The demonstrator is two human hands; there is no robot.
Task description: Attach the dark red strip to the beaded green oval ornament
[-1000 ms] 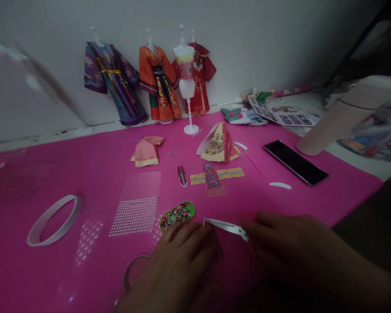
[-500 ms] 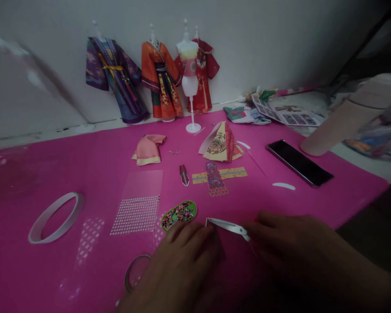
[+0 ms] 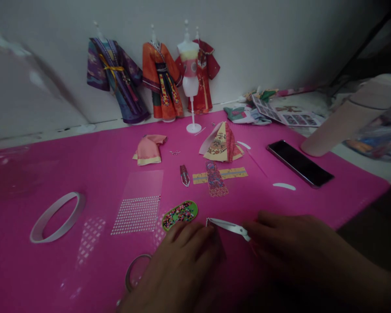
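Observation:
My right hand (image 3: pixel 276 239) is closed around the handles of a small pair of scissors (image 3: pixel 230 226), whose blades point left. At the blade tips stands a short strip of tiny white beads (image 3: pixel 207 220). Its lower end runs into the fingers of my left hand (image 3: pixel 182 256), which are bent and pressed together; the thumb is hidden. Just beyond my left fingers lies a green oval dish (image 3: pixel 192 208) of small coloured beads. A clear sheet with rows of white stick-on beads (image 3: pixel 137 215) lies to the left. A roll of tape (image 3: pixel 129 274) is partly covered by my left hand.
Doll clothes lie mid-table: a pink top (image 3: pixel 150 150), a skirt (image 3: pixel 221 145) and patterned fabric strips (image 3: pixel 217 180). Dressed doll forms (image 3: pixel 163 82) line the wall. A white ring (image 3: pixel 57 219) lies left; a phone (image 3: pixel 299 163) and a pink bottle (image 3: pixel 342 121) are right.

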